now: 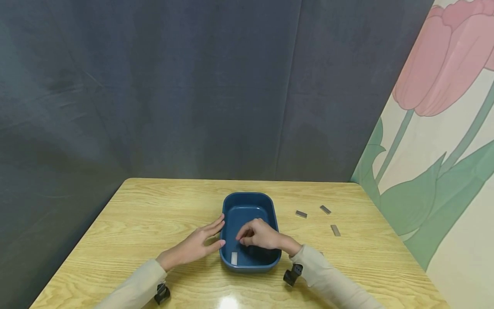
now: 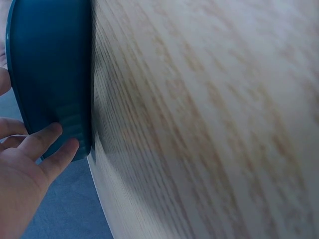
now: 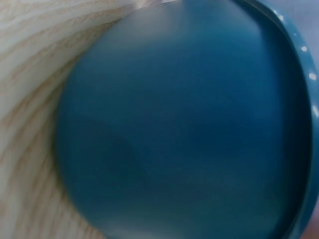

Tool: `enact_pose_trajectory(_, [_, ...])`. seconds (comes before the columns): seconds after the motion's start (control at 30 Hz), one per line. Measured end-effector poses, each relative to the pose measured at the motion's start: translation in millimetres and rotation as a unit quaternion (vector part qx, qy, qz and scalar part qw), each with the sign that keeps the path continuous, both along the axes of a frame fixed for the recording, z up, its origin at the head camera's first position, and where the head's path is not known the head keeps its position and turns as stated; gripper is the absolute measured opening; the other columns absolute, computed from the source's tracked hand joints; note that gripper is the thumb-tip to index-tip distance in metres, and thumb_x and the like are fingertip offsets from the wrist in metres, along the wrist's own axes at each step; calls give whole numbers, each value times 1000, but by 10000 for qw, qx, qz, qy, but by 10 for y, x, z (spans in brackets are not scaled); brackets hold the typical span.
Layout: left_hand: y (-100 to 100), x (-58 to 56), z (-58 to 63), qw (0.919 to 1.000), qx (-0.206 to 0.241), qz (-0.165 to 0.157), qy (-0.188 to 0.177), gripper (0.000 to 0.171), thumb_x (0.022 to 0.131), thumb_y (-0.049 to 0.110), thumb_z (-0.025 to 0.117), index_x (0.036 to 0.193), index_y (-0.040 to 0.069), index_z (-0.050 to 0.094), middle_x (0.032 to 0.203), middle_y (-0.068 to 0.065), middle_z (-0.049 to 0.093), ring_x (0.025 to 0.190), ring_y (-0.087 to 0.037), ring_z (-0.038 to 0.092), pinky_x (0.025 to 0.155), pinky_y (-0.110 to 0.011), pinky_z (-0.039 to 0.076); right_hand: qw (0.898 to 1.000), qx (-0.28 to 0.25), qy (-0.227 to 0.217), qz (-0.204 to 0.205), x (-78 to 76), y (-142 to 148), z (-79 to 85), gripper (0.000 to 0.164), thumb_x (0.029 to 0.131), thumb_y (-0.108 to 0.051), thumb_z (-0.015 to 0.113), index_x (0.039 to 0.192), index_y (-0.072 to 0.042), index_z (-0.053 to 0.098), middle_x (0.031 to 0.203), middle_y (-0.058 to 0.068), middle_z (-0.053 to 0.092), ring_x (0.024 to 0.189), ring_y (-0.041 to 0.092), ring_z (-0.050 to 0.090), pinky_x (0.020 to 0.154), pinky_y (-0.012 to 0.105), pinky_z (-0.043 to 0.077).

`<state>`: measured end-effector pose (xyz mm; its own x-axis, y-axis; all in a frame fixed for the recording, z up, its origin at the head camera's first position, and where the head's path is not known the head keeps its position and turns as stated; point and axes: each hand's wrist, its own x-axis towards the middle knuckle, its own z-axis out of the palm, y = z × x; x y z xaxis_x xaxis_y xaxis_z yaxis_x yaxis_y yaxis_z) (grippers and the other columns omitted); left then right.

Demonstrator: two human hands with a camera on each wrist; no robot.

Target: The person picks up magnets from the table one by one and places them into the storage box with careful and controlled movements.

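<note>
A deep blue plastic box (image 1: 248, 269) with rounded corners stands on the table. My left hand (image 1: 194, 245) is at its left side, fingers extended, with fingertips against the outer wall (image 2: 55, 79) in the left wrist view. My right hand (image 1: 260, 234) reaches over the right rim into the box, fingers curled and thumb close to the fingertips. Whether anything small is between them cannot be made out. Inside, near the front left corner, lies a small pale rectangular piece (image 1: 234, 258). The right wrist view shows mostly the box's outer wall (image 3: 174, 124), with the right hand's fingers out of sight.
Right of the box, three small grey rectangular pieces lie apart on the wooden table (image 1: 173, 206): one piece (image 1: 301, 213) nearest the box, another (image 1: 325, 209) farther back, a third (image 1: 335, 230) closer. A dark curtain (image 1: 212, 94) hangs behind; a flower-painted wall (image 1: 436, 180) borders the right.
</note>
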<state>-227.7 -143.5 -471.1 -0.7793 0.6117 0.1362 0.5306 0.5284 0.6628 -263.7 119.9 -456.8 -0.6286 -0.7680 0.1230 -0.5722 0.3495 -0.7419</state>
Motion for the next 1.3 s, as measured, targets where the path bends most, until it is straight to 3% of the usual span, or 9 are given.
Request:
enact_pose_trajectory(0.37, [-4, -4, -9, 9999, -5, -43, 113, 69, 103, 43, 51, 152, -2, 32, 163, -9, 15, 144, -31, 25, 112, -51, 30, 9998, -141, -122, -51, 21, 47, 36, 11, 92, 1, 67, 99, 4, 75, 92, 13, 73, 76, 15, 69, 66, 20, 54])
enact_pose_trajectory(0.7, [-1, -7, -17, 10000, 14, -18, 28, 69, 103, 40, 54, 153, 0, 31, 163, -7, 15, 145, -26, 23, 113, -49, 29, 9997, -92, -177, -104, 13, 99, 89, 12, 93, 1, 66, 101, 4, 74, 95, 14, 73, 78, 11, 68, 69, 21, 55])
enact_pose_trajectory(1.07, [6, 2, -10, 10000, 6, -49, 61, 67, 103, 37, 55, 153, -1, 31, 163, -10, 16, 145, -28, 23, 112, -50, 30, 9998, -126, -115, -61, 25, 119, 111, 13, 93, 3, 65, 101, 8, 73, 96, 19, 72, 79, 15, 70, 69, 20, 55])
enact_pose_trajectory(1.3, [2, -5, -8, 10000, 27, -63, 72, 67, 103, 37, 55, 153, -1, 31, 163, -10, 16, 145, -28, 24, 112, -50, 31, 9999, -76, -51, -72, 22, 132, 125, 13, 94, 2, 65, 102, 7, 73, 96, 18, 72, 79, 10, 68, 70, 20, 55])
